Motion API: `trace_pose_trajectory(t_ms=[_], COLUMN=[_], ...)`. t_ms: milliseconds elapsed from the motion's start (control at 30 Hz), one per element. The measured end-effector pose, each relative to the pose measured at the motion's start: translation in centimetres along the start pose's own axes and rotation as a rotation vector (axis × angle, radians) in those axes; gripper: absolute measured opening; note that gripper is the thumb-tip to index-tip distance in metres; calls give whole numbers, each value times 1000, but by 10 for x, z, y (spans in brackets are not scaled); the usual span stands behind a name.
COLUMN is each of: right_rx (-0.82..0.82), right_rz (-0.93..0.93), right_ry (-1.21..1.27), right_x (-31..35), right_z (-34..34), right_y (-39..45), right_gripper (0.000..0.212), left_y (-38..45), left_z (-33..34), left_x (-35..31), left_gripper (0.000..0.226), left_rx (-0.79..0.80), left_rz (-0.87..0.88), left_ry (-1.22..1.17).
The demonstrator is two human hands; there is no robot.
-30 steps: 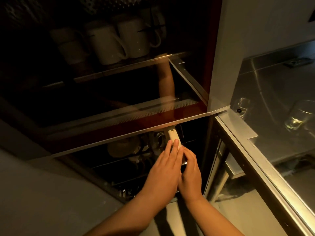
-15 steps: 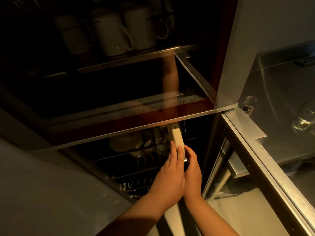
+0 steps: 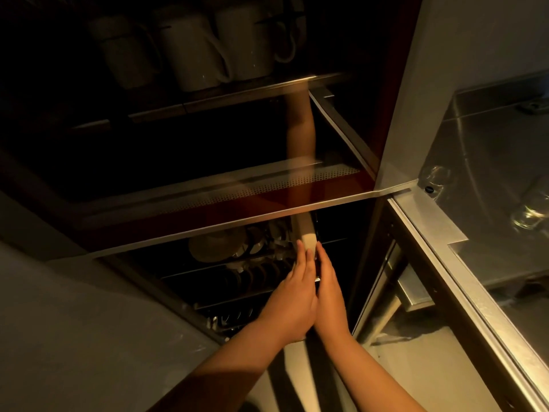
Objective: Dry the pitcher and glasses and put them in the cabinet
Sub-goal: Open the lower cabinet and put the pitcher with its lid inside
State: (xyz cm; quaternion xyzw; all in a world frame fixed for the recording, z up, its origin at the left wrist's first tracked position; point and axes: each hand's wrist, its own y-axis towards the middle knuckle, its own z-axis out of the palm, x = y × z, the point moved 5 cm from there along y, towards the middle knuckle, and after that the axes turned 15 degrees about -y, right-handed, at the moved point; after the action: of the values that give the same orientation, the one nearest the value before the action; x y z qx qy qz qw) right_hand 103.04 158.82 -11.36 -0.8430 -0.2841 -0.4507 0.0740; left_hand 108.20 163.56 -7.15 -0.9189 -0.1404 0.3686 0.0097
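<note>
My left hand and my right hand lie side by side with straight fingers, their tips touching the cream handle of the cabinet's lower compartment. Neither hand holds a glass or a pitcher. Two clear glasses stand on the steel counter to the right. Behind the dark glass door of the upper compartment, white jugs stand in a row on a shelf.
Plates and bowls stand in a wire rack in the lower compartment behind my hands. The counter's steel edge runs diagonally along the right. A grey floor lies at the lower left.
Both hands have slid forward along the handle and their fingers have straightened. The view has shifted slightly; the glasses on the counter now sit nearer the right edge.
</note>
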Motion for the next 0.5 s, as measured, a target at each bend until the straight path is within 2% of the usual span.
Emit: trace_pose_trajectory(t_ms=[300, 500], right_rx=[26, 52], right_rz=[-27, -59], right_ry=[2, 33], right_x=[-4, -1], right_z=[7, 7], right_y=[-10, 4], right_gripper=[72, 73], left_y=[-3, 9], left_z=[12, 7], left_x=[3, 0], left_gripper=[63, 63], left_rx=[60, 64], left_rz=[-22, -70], left_ry=[66, -44])
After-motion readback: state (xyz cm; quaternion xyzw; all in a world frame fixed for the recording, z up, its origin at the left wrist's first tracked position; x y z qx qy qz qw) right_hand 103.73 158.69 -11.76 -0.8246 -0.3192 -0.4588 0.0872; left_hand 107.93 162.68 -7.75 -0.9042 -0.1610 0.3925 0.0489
